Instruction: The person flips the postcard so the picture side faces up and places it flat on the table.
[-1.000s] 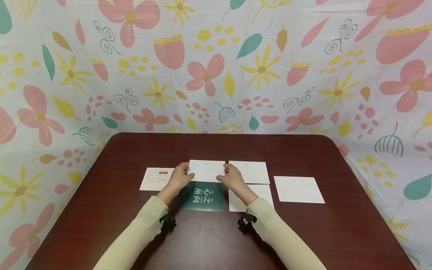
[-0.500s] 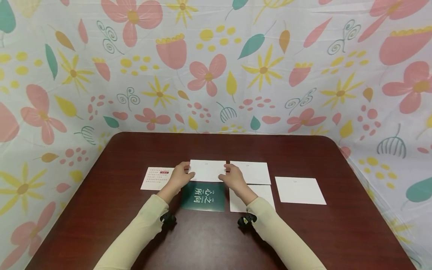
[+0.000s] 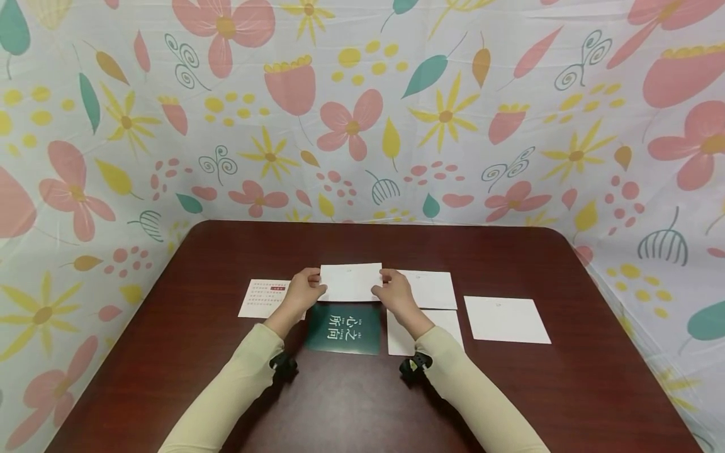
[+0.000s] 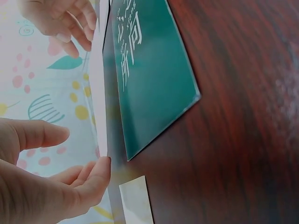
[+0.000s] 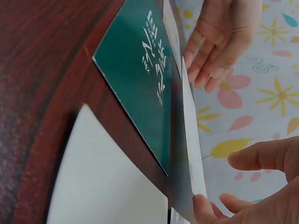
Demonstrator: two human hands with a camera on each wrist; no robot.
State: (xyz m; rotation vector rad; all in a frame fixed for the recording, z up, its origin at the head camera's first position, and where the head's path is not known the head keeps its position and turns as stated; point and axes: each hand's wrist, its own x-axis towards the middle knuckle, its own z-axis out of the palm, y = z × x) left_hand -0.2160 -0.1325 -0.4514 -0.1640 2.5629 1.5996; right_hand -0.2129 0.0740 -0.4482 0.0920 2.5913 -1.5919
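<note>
Both hands hold a blank white card (image 3: 351,283) by its two short sides, above the far edge of a dark green card (image 3: 344,330) with white lettering. My left hand (image 3: 300,297) has its fingertips at the card's left edge, and my right hand (image 3: 399,298) grips the right edge. Seen edge-on from the left wrist, the white card (image 4: 98,98) stands a little off the tabletop, with the left thumb (image 4: 49,134) apart from its face. The right wrist view shows right fingertips (image 5: 202,207) at the card's near corner.
A card with red print (image 3: 262,298) lies left, partly behind the left hand. White cards lie at the right: one behind the right hand (image 3: 433,289), one under the right wrist (image 3: 401,343), another farther right (image 3: 506,319). A flowered cloth (image 3: 362,126) hangs behind the dark table (image 3: 351,409).
The white card has risen and tilted slightly between the hands, its far edge now higher in view and overlapping the card at its right. Both hands have moved up slightly with it.
</note>
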